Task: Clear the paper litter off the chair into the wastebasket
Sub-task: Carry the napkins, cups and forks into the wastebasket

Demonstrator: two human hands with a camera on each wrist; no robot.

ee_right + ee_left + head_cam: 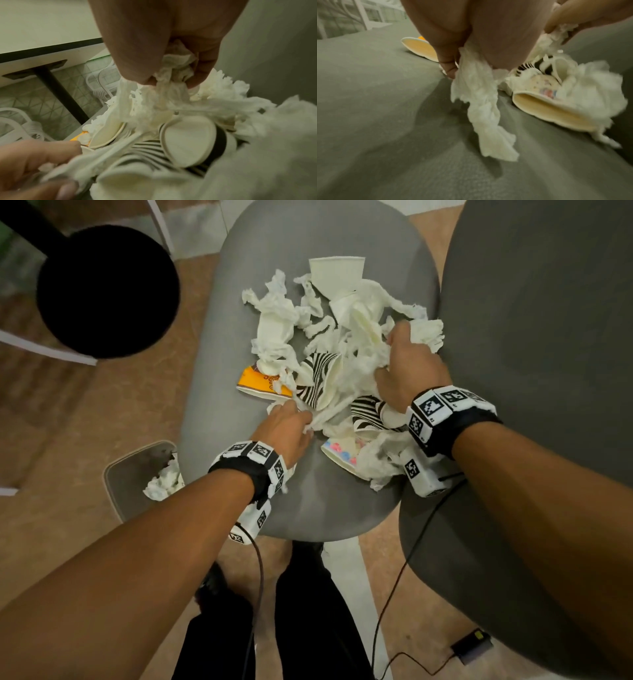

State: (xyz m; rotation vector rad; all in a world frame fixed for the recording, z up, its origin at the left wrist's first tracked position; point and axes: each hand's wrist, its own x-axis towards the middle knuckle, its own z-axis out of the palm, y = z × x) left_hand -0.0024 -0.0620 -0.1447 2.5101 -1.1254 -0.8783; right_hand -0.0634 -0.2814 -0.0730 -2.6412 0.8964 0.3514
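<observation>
A heap of crumpled white tissue and flattened paper cups covers the grey chair seat: a white cup, a striped cup, an orange cup and a dotted cup. My left hand grips a twisted tissue strip at the heap's near-left edge. My right hand clutches a wad of tissue at the heap's right side. The wastebasket stands on the floor left of the chair, with tissue inside.
A second grey chair adjoins on the right. A black round stool stands at the far left. Cables and a small black box lie on the floor near my legs.
</observation>
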